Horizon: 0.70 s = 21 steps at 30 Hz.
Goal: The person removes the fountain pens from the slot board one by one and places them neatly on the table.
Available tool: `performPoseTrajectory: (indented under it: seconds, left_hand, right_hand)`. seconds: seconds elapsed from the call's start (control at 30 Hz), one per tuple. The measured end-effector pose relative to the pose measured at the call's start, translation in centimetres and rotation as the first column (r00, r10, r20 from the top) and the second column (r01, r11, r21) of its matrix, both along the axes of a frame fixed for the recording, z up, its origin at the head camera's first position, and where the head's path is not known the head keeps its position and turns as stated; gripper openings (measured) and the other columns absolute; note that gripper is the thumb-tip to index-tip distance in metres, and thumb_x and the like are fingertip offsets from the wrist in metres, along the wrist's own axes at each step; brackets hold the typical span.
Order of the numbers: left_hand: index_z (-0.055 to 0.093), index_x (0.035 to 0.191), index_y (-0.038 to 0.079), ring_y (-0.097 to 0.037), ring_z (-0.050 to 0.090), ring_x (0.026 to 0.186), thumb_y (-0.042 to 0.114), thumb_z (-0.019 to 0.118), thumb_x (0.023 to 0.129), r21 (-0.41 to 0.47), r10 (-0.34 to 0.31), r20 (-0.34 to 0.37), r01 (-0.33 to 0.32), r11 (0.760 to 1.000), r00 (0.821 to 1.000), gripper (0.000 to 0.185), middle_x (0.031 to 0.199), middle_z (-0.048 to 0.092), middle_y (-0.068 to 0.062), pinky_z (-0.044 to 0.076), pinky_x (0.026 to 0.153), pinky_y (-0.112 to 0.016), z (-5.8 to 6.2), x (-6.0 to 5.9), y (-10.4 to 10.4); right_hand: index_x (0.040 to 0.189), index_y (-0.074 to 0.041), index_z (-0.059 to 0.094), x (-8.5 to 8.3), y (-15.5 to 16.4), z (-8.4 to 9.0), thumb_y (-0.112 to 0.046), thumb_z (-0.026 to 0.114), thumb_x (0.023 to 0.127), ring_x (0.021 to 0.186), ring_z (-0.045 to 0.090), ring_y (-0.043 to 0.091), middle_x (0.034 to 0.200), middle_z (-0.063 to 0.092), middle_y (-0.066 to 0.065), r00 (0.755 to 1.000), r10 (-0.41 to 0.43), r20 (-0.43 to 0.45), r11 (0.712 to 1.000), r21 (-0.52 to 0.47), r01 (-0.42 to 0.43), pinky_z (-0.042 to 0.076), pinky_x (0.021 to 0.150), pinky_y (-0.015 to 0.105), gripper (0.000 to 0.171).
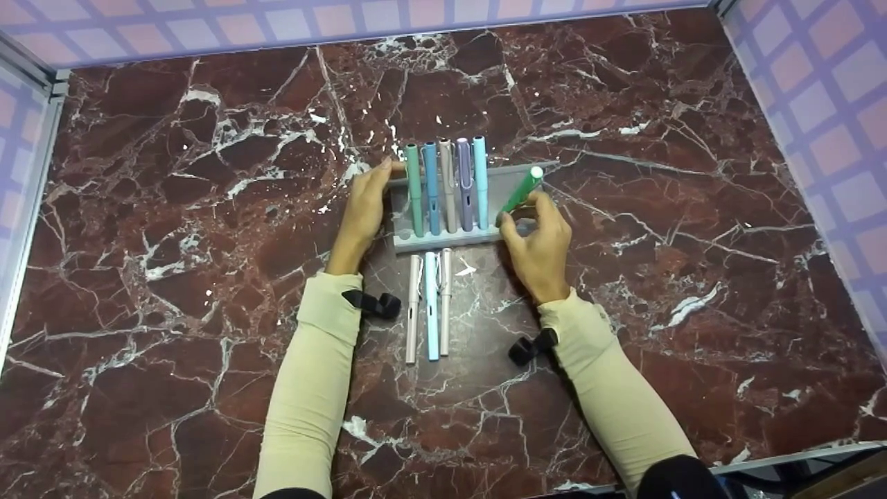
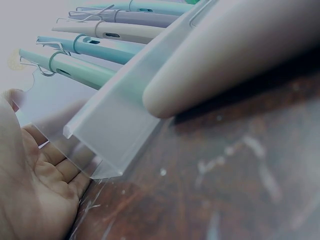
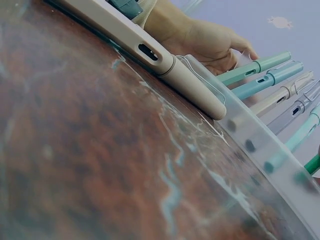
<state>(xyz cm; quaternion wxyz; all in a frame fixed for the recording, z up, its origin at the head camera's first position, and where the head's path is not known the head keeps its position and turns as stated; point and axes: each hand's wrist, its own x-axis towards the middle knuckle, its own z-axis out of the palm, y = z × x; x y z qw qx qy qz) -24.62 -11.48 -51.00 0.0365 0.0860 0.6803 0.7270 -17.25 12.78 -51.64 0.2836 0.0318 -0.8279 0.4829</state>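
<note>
A clear pen stand point(image 1: 443, 242) holds a row of several upright capped pens, among them a sage green pen point(image 1: 414, 190) and a light blue pen point(image 1: 480, 184). My right hand point(image 1: 539, 239) pinches a bright green pen point(image 1: 524, 188) low down at the stand's right end; this pen leans to the right. At the other end, my left hand point(image 1: 365, 211) holds the stand's side, its fingers point(image 2: 55, 165) curled behind the clear back panel point(image 2: 50, 115). In the right wrist view my right hand is almost wholly out of frame.
Before the stand, a light blue pen point(image 1: 432, 305) lies between two beige pens point(image 1: 414, 308) on the dark red marbled table point(image 1: 208, 291). One beige pen point(image 3: 150, 52) looms close in the right wrist view. Patterned panels point(image 1: 818, 83) border the table.
</note>
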Motion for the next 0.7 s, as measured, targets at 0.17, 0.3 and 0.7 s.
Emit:
performPoseTrajectory:
  seconds: [0.17,0.3,0.7]
  left_hand:
    - [0.069,0.113,-0.003,-0.016,0.056,0.056,0.023,0.033,0.108,0.014,0.004,0.004,-0.004,1.0,1.0,0.044,0.077,0.068,-0.007,0.049,0.051,-0.024,0.0,0.0,0.0]
    - [0.069,0.114,-0.004,-0.015,0.055,0.055,0.023,0.034,0.108,0.01,0.008,0.009,-0.008,1.0,1.0,0.044,0.074,0.066,-0.007,0.048,0.05,-0.024,-0.1,-0.1,-0.1]
    - [0.067,0.116,-0.006,-0.015,0.056,0.056,0.022,0.033,0.108,-0.008,0.016,-0.005,-0.016,1.0,1.0,0.045,0.074,0.066,-0.007,0.049,0.053,-0.021,-0.1,0.0,0.0]
  right_hand:
    - [0.094,0.006,0.062,-0.2,0.2,-0.1,0.003,0.072,0.081,0.086,0.068,0.033,0.091,0.068,0.016,0.999,-0.012,-0.047,1.0,0.01,0.013,0.058,0.08,0.038,0.016]
    - [0.096,0.007,0.062,-0.4,0.5,-0.1,0.006,0.071,0.082,0.088,0.067,0.031,0.093,0.067,0.017,0.998,-0.001,-0.061,1.0,-0.013,0.0,0.058,0.084,0.039,0.016]
    - [0.102,0.008,0.062,-0.6,2.3,0.0,0.006,0.07,0.085,0.084,0.068,0.03,0.094,0.068,0.019,0.998,-0.03,-0.059,0.997,-0.074,0.026,0.06,0.077,0.038,0.019]
